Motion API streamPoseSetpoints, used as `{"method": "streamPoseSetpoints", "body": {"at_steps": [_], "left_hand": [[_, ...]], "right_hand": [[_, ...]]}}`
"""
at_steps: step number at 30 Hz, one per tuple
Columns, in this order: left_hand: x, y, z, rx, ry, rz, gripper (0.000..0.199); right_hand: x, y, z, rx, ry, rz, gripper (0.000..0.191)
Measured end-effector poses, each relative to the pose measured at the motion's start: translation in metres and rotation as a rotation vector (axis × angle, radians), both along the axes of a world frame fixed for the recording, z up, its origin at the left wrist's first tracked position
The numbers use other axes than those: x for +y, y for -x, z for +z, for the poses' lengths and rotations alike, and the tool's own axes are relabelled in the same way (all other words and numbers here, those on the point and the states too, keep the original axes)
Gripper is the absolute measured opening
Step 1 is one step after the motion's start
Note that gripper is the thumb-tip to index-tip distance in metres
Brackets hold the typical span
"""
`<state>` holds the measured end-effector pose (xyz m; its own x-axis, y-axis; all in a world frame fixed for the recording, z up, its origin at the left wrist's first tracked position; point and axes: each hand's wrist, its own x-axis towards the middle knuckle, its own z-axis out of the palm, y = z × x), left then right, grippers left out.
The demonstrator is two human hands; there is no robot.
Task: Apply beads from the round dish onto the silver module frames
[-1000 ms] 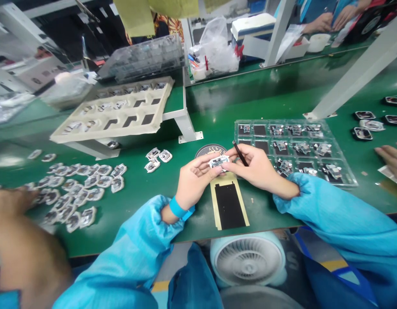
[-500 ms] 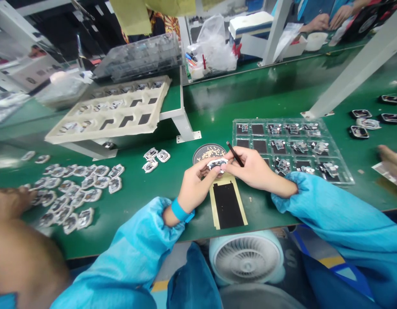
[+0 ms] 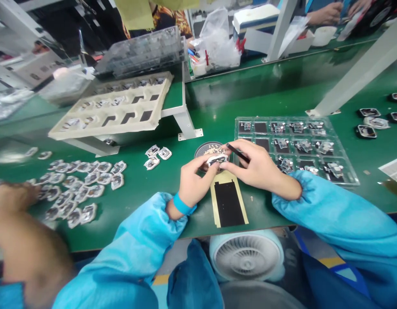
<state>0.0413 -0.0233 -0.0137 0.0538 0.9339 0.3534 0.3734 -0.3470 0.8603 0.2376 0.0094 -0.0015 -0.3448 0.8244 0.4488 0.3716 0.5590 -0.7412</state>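
A small white-rimmed part [image 3: 217, 159] is held up between both hands, above a black pad with yellow edges [image 3: 229, 204]. My left hand [image 3: 195, 178], with a blue band at the wrist, pinches the part from the left. My right hand [image 3: 258, 165] has its fingertips at the part's right side and also holds a dark pen-like tool [image 3: 237, 152], tilted up to the left. Behind the part, a round grey dish [image 3: 203, 148] with small pale pieces is partly hidden by the hands.
Many white-rimmed parts [image 3: 77, 186] lie at left beside another person's hand [image 3: 14, 195]. A clear compartment tray [image 3: 346, 165] is at right, a cream tray [image 3: 121, 124] on a raised stand, and a slanted white post [image 3: 353, 73] behind.
The view has shifted slightly. My right hand has turned a little, and its tool lies at a flatter slant. Another person's hand at the far right has left the view.
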Motion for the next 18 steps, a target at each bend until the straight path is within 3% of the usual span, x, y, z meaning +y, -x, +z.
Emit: {"method": "streamPoseSetpoints", "body": {"at_steps": [2, 6, 11, 18], "left_hand": [[-0.001, 0.001, 0.001, 0.113, -0.09, -0.005, 0.019], [-0.002, 0.001, 0.0, 0.189, -0.135, -0.019, 0.018], [-0.002, 0.003, -0.006, 0.237, -0.153, -0.012, 0.018], [-0.003, 0.003, -0.005, 0.223, -0.086, -0.012, 0.018]], "right_hand": [[0.001, -0.004, 0.002, 0.026, -0.158, 0.001, 0.027], [0.003, -0.006, -0.003, 0.041, -0.305, 0.12, 0.015], [0.004, -0.007, -0.012, -0.092, -0.343, 0.154, 0.023], [-0.002, -0.011, -0.007, -0.283, -0.286, 0.103, 0.023]]}}
